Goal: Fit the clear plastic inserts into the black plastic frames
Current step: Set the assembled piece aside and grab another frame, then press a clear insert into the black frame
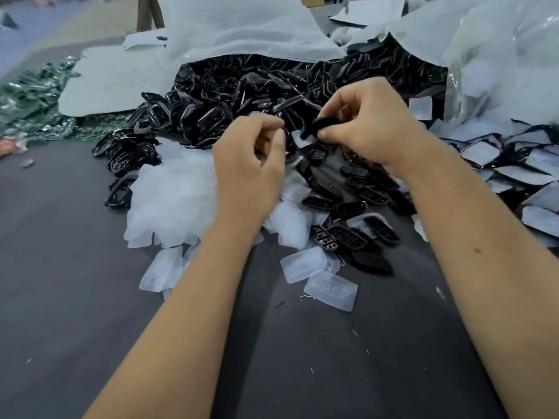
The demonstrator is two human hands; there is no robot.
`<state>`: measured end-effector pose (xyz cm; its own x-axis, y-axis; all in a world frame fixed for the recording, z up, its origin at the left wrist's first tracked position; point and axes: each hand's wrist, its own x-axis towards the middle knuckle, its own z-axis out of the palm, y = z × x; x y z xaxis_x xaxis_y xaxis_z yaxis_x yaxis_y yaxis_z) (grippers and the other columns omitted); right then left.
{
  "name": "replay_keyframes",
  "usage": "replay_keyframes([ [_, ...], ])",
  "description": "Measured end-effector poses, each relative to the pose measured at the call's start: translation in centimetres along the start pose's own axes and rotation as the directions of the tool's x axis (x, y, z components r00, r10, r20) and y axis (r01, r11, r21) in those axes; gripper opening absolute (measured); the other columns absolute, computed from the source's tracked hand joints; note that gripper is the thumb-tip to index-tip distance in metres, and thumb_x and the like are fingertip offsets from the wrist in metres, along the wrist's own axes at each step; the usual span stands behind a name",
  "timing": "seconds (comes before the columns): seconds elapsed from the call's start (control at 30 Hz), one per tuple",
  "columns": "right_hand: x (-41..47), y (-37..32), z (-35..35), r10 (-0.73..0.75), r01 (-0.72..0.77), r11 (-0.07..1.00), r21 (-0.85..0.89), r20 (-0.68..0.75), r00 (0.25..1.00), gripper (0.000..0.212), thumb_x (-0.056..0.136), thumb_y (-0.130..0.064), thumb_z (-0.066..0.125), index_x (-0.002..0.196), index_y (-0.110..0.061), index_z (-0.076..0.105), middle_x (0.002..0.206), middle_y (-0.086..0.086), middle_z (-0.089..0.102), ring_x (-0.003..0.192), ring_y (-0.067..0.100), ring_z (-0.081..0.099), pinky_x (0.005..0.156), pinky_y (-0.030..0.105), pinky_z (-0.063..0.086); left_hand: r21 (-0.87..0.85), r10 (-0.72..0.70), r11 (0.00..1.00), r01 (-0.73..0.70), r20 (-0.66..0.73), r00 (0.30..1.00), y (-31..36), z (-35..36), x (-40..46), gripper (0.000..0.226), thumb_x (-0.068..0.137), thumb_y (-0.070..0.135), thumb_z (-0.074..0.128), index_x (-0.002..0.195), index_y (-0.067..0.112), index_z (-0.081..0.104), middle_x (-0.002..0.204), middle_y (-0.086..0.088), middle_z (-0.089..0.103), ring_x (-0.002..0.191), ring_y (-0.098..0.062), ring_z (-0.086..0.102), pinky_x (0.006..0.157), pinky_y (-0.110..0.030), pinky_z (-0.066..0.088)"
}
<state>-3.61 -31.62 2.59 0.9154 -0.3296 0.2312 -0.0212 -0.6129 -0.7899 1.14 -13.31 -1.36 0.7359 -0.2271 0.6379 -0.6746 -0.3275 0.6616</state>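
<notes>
My right hand [363,128] is raised over the heap, thumb and curled fingers pinching a black frame [320,124]. A clear insert [302,140] pokes out just under the frame on its left side, touching it; whether it is seated I cannot tell. My left hand [251,158] sits just beside it, fingers curled in toward the insert. I cannot tell whether they actually grip anything.

Behind both hands lies a big pile of frames [242,95], spilling from under white sheets [242,34]. Below my left hand is a heap of inserts [172,198], with a few loose ones [329,290] nearer me on the dark grey worktop [90,297]. Some frames with slots [348,237] lie between them. At right I see a spread of filled frames [514,164], and above it a clear bag [499,55]. At far left lies green shiny scrap [30,110].
</notes>
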Motion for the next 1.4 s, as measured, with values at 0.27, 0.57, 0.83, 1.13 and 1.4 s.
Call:
replay_keyframes([
  [0.27,-0.5,-0.7,2.3,-0.005,-0.092,0.830,0.550,0.171,0.985,0.005,0.092,-0.010,0.078,0.088,-0.008,0.075,0.072,0.003,0.069,0.062,0.012,0.063,0.057,0.023,0.053,0.149,0.136,0.978,-0.143,0.057,0.989,-0.9,0.4,0.1,0.041,0.081,0.007,0.083,0.121,0.010,0.072,0.107,-0.002,0.067,0.091,-0.008,0.058,0.080,-0.010,0.044],
  [0.57,-0.4,0.6,4.1,-0.136,0.205,0.929,-0.307,0.233,0.963,0.020,0.088,-0.032,0.082,0.107,-0.027,0.079,0.103,-0.004,0.060,0.070,0.005,0.057,0.074,0.025,0.044,-0.180,-0.285,0.947,0.267,-0.082,0.955,-0.8,-0.1,0.4,0.017,0.106,0.006,0.044,0.104,0.007,0.061,0.082,-0.006,0.067,0.055,-0.015,0.067,0.059,-0.041,0.061],
  [0.83,-0.6,1.8,3.4,-0.072,0.071,0.995,0.065,0.001,0.997,0.006,0.088,-0.019,0.083,0.092,-0.018,0.079,0.079,-0.008,0.073,0.063,-0.002,0.060,0.067,0.017,0.049,-0.286,-0.328,0.907,0.310,-0.016,0.945,-0.5,0.0,0.2,0.054,0.099,-0.006,0.050,0.144,0.022,0.054,0.092,-0.011,0.065,0.050,-0.019,0.068,0.049,-0.025,0.054],
  [1.13,-1.1,0.6,4.2,0.197,-0.205,0.476,0.855,0.124,0.973,0.015,0.103,-0.011,0.062,0.100,-0.002,0.074,0.081,0.007,0.072,0.064,0.010,0.061,0.048,0.015,0.043,-0.303,-0.419,0.866,0.398,-0.005,0.908,0.0,-0.1,0.3,0.032,0.089,-0.008,0.042,0.103,0.014,0.060,0.088,-0.019,0.064,0.047,-0.022,0.069,0.041,-0.029,0.051],
  [1.4,-1.4,0.5,4.4,0.233,-0.312,0.473,0.824,0.224,0.946,0.024,0.107,-0.012,0.053,0.107,-0.003,0.075,0.094,0.011,0.079,0.068,0.009,0.070,0.053,0.014,0.050,-0.366,-0.489,0.810,0.459,0.012,0.872,-0.3,0.0,0.7,0.010,0.103,0.000,0.051,0.102,0.008,0.058,0.093,-0.018,0.069,0.046,-0.019,0.068,0.043,-0.025,0.051],
])
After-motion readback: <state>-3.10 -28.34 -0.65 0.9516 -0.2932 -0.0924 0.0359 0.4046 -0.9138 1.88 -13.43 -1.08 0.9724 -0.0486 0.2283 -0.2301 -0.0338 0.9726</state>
